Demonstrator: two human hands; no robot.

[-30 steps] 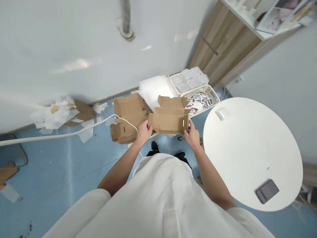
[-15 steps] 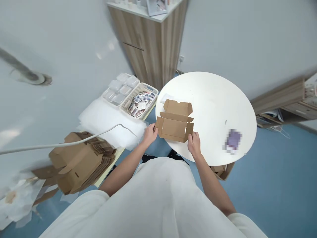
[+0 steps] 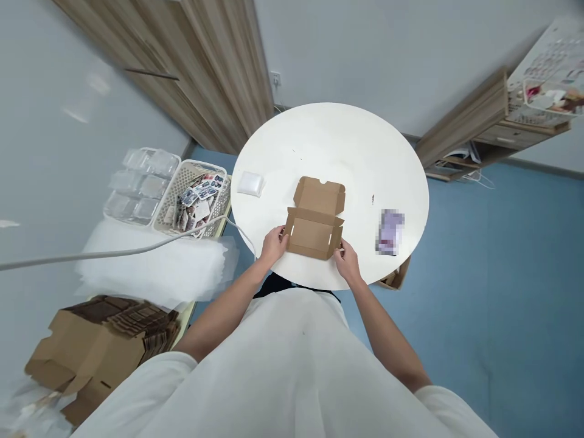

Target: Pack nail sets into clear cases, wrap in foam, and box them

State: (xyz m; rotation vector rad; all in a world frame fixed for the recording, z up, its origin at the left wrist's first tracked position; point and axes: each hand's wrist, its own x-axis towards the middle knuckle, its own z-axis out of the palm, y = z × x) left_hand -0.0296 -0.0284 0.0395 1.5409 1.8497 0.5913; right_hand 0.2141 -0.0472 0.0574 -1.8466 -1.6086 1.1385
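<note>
A brown cardboard box (image 3: 311, 236), partly unfolded with its lid laid back and side flaps raised, is over the near part of the round white table (image 3: 337, 140). My left hand (image 3: 274, 243) is closed on its left side flap. At its lower right corner, my right hand (image 3: 347, 260) has its fingers closed on the right flap. On the table's left side lies a small clear plastic packet (image 3: 250, 183). A blurred-out purple item (image 3: 390, 232) lies to the right of the box.
Left of the table stand a white basket of printed cards (image 3: 196, 198) and a tray of clear containers (image 3: 141, 182). Below them are white sheets (image 3: 150, 261) and a stack of flat cardboard boxes (image 3: 100, 353). A pale cable (image 3: 137, 249) crosses the left side. A wooden cabinet (image 3: 214, 67) stands behind.
The view has turned to the right and the table now sits nearer the centre. The box has come down toward the tabletop, its side flaps standing more upright, still between both hands.
</note>
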